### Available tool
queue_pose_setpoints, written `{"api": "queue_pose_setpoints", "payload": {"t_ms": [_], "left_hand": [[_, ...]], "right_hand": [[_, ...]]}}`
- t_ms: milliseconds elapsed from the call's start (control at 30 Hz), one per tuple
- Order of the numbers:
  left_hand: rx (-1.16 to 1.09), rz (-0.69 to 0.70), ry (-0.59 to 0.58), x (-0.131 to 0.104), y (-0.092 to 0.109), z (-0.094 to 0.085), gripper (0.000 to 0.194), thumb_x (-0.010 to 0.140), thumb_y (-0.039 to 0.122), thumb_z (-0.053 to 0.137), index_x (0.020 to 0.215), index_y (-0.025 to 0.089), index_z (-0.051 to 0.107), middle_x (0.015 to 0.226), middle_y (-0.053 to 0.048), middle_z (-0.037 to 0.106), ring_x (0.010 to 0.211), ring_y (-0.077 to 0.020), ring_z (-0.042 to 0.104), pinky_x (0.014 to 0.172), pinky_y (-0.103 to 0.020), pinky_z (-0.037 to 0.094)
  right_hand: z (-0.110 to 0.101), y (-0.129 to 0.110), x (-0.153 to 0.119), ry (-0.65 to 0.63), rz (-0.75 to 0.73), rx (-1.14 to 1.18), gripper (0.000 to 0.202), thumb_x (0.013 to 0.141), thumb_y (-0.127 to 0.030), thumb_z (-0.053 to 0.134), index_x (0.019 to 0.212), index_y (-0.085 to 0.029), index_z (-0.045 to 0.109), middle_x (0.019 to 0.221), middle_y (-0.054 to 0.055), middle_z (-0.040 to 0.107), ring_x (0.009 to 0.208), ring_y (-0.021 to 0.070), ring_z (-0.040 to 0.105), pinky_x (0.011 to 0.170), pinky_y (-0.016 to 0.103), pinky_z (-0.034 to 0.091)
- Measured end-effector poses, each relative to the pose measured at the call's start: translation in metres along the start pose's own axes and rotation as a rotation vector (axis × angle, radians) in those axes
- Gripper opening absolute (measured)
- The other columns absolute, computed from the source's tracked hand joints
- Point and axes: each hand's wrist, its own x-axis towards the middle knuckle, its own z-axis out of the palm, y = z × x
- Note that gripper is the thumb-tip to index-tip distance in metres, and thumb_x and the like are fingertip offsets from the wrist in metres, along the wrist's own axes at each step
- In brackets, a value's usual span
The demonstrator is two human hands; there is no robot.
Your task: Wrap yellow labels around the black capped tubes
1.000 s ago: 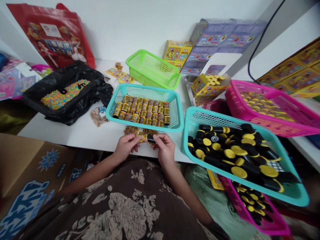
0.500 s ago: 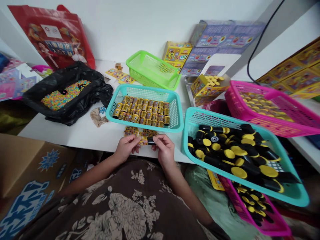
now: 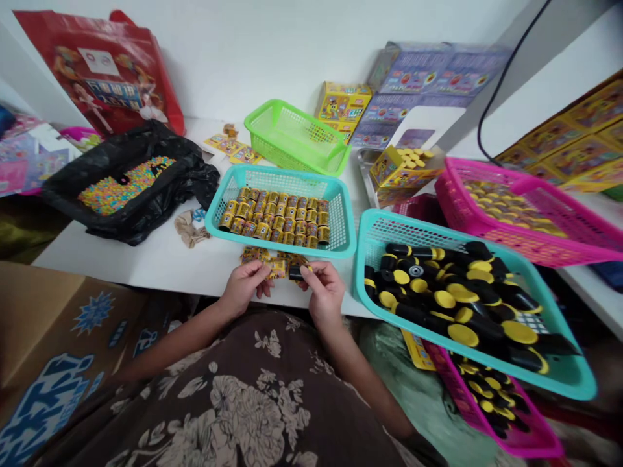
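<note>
My left hand (image 3: 246, 283) pinches a yellow printed label (image 3: 278, 268) above the table's front edge. Between the thumb and fingers of my right hand (image 3: 325, 290) is a small black canister (image 3: 295, 272), lying sideways just right of the label. A narrow gap seems to part the two. Behind my fingers lie more yellow printed labels (image 3: 255, 253), partly hidden. Just beyond them, a turquoise basket (image 3: 344, 227) holds rows of labelled canisters (image 3: 277, 217). To the right, a larger turquoise basket (image 3: 361, 259) is heaped with black canisters with yellow lids (image 3: 450, 298).
A black-bagged tray of coloured beads (image 3: 124, 185) sits at left. Behind are a green basket (image 3: 292, 155) and yellow boxes (image 3: 343, 107). A pink basket (image 3: 525, 178) stands right, another pink basket (image 3: 530, 428) lower down. A cardboard box (image 3: 53, 324) is at lower left.
The black canister and the label, which met end to end earlier, have come slightly apart as my right hand shifted a little to the right. The view has drifted slightly.
</note>
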Motion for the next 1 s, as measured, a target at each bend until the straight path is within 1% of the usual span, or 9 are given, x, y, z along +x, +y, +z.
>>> {"api": "queue_pose_setpoints", "payload": {"t_ms": [67, 200, 367, 533, 633, 767, 900, 1000], "left_hand": [[0.005, -0.007, -0.015, 0.000, 0.000, 0.000, 0.045, 0.075, 0.058, 0.069, 0.066, 0.014, 0.058, 0.058, -0.002, 0.064, 0.044, -0.0095, 0.053, 0.041, -0.021, 0.037], [0.038, -0.010, -0.048, -0.001, 0.000, -0.002, 0.045, 0.075, 0.058, 0.068, 0.069, 0.014, 0.060, 0.059, -0.002, 0.064, 0.045, -0.0099, 0.053, 0.042, -0.021, 0.037], [0.116, -0.011, -0.119, -0.001, 0.000, -0.005, 0.046, 0.076, 0.059, 0.067, 0.067, 0.014, 0.059, 0.058, -0.002, 0.063, 0.046, -0.0102, 0.053, 0.043, -0.021, 0.038], [0.142, -0.026, -0.135, 0.000, 0.000, -0.003, 0.046, 0.077, 0.060, 0.065, 0.069, 0.015, 0.059, 0.058, -0.001, 0.062, 0.046, -0.0104, 0.053, 0.044, -0.022, 0.038], [0.140, -0.036, -0.127, 0.001, -0.001, -0.001, 0.046, 0.077, 0.060, 0.065, 0.067, 0.015, 0.058, 0.057, -0.001, 0.062, 0.045, -0.0100, 0.052, 0.043, -0.022, 0.038], [0.088, -0.046, -0.085, 0.001, -0.002, 0.001, 0.046, 0.076, 0.060, 0.066, 0.068, 0.015, 0.057, 0.056, -0.001, 0.062, 0.044, -0.0100, 0.052, 0.042, -0.022, 0.037], [0.038, -0.041, -0.068, 0.000, -0.003, 0.002, 0.046, 0.075, 0.059, 0.068, 0.067, 0.015, 0.056, 0.058, -0.001, 0.062, 0.044, -0.0093, 0.053, 0.041, -0.021, 0.037], [-0.008, -0.043, -0.073, -0.002, -0.002, 0.003, 0.044, 0.074, 0.057, 0.069, 0.068, 0.016, 0.053, 0.061, -0.001, 0.064, 0.045, -0.0100, 0.055, 0.041, -0.021, 0.038]], "right_hand": [[0.000, 0.000, 0.000, -0.031, 0.024, -0.009, 0.026, 0.072, -0.040, 0.078, 0.077, -0.021, 0.062, 0.062, -0.006, 0.055, 0.050, 0.0097, 0.048, 0.047, 0.024, 0.040], [0.000, -0.003, 0.002, -0.073, 0.086, -0.030, 0.028, 0.068, -0.039, 0.080, 0.074, -0.021, 0.061, 0.057, -0.007, 0.053, 0.047, 0.0092, 0.046, 0.045, 0.023, 0.037], [0.002, -0.007, 0.004, -0.059, 0.149, -0.060, 0.030, 0.064, -0.039, 0.081, 0.071, -0.020, 0.059, 0.054, -0.007, 0.053, 0.045, 0.0085, 0.044, 0.044, 0.023, 0.037], [0.004, -0.005, 0.004, -0.051, 0.194, -0.041, 0.030, 0.065, -0.041, 0.081, 0.069, -0.020, 0.060, 0.051, -0.007, 0.053, 0.042, 0.0082, 0.044, 0.042, 0.023, 0.036], [0.005, -0.003, 0.002, -0.078, 0.223, -0.018, 0.031, 0.066, -0.042, 0.081, 0.070, -0.020, 0.060, 0.051, -0.007, 0.054, 0.041, 0.0085, 0.045, 0.042, 0.023, 0.036], [0.005, 0.000, 0.000, -0.142, 0.181, -0.035, 0.031, 0.068, -0.044, 0.080, 0.076, -0.020, 0.062, 0.057, -0.006, 0.058, 0.045, 0.0092, 0.048, 0.045, 0.023, 0.040], [0.007, 0.003, -0.003, -0.189, 0.123, -0.114, 0.033, 0.075, -0.046, 0.074, 0.094, -0.020, 0.067, 0.063, -0.004, 0.060, 0.051, 0.0113, 0.052, 0.051, 0.026, 0.044], [0.010, 0.005, -0.006, -0.196, 0.070, -0.127, 0.035, 0.074, -0.041, 0.075, 0.101, -0.021, 0.066, 0.072, -0.002, 0.064, 0.059, 0.0136, 0.056, 0.057, 0.028, 0.047]]}}
